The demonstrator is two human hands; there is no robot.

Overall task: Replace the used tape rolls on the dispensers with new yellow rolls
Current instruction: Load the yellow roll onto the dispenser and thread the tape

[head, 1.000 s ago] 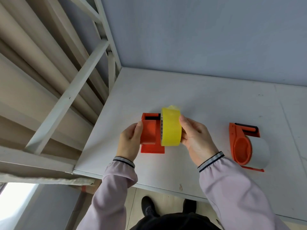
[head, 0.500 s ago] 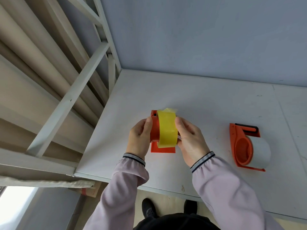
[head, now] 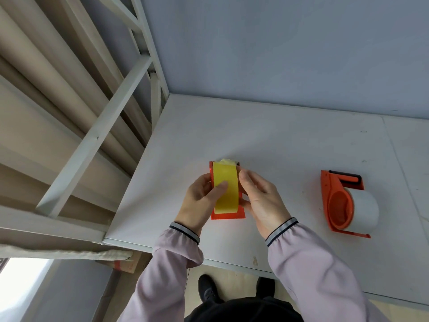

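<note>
Both hands (head: 199, 201) (head: 262, 203) clamped on orange dispenser (head: 228, 216), yellow roll (head: 226, 189) between the palms

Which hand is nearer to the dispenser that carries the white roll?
Right. The right hand is at the yellow roll, with bare table between it and the white-roll dispenser. The left hand grips the yellow roll's far side, farther away.
</note>
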